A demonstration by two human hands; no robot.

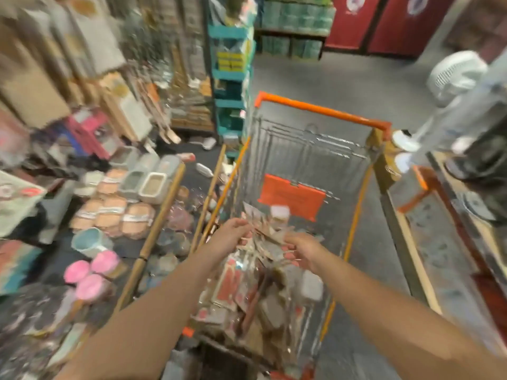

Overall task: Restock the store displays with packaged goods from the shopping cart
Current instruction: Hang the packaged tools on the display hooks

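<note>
Holding a fanned bundle of flat packets (267,233) above the near end of the shopping cart (315,149), left hand (233,233) and right hand (300,249) pinching opposite edges, I judge squaring them first prevents slips toward the display left of the cart.

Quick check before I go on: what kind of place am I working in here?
Most likely a household-goods shop aisle. An orange-framed shopping cart holds packaged goods, crowded displays of containers sit to the left, and stacked packs fill back shelves. Both hands, left hand and right hand, hold packets.
</note>
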